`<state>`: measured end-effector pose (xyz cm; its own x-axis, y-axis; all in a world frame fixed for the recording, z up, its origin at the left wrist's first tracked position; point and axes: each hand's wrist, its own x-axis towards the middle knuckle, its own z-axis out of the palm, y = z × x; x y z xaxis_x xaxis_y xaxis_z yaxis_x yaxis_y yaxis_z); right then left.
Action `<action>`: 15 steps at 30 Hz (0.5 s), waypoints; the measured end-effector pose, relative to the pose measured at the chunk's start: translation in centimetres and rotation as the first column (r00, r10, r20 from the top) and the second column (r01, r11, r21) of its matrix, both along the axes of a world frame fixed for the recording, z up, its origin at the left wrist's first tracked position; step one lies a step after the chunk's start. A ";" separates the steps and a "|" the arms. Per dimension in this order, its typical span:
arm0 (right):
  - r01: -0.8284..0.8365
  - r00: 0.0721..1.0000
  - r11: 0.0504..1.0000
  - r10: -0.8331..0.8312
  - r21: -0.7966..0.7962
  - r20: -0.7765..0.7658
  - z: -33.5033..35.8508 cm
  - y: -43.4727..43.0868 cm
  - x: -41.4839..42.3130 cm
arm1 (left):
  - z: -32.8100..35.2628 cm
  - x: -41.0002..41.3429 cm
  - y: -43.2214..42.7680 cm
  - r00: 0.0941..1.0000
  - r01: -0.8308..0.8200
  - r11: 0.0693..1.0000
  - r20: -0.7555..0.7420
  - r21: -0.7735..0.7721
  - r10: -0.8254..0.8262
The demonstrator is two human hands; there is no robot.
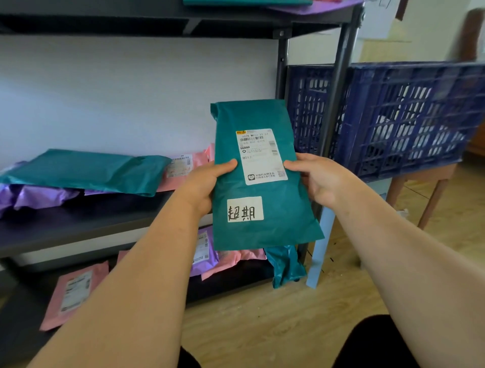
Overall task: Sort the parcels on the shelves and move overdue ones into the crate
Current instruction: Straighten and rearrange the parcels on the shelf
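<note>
– Pale wall (131, 92) behind, wood floor (288, 315) below; what stands between them?
– One dark rack (338, 86) of shelves on the left. Just right of its posts, a blue crate (393, 118) sits on a brown wooden stand (425, 178).
– And the parcel?
– It is up in the air before the rack's right end, upright, left of the crate and apart from it. It is a teal parcel (262, 231) with a printed label (262, 155) and, lower, a white sticker (244, 209) bearing two handwritten characters.
– Who has it?
– Both hands. The left hand (202, 186) grasps its left edge, thumb across the front. The right hand (322, 178) grasps the right edge, thumb at the label's side.
– What lies on the shelves?
– On the middle shelf (78, 226) a flat teal bag (86, 170) lies on crumpled purple bags (39, 195), with a pink bag (183, 168) further right by the wall. On the bottom shelf a low pink bag (76, 291) lies near left, a low purple bag (203, 249) shows beside the parcel, and a low teal bag (287, 265) hangs over the right end. Only edges of a top teal bag (246, 2) and a top purple bag (315, 8) show above.
– Anything in the crate?
– Pale shapes show through its grid; I cannot tell what they are.
</note>
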<state>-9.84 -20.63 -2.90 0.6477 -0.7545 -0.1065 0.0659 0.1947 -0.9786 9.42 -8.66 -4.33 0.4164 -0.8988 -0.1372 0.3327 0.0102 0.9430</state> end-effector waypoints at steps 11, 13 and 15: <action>0.027 0.998 0.997 -0.031 -0.074 -0.054 -0.2 0.3 0.1 | -0.1 0.5 0.4 0.999 0.007 1.000 0.044 -0.023 -0.006; 0.022 0.997 0.997 -0.027 -0.075 -0.068 -0.2 0.5 0.1 | -0.1 0.4 0.5 0.998 0.013 1.000 0.057 -0.013 -0.012; 0.011 0.997 0.997 -0.017 -0.077 -0.078 -0.2 0.6 0.2 | -0.1 0.4 0.6 0.999 0.017 1.000 0.048 -0.006 -0.017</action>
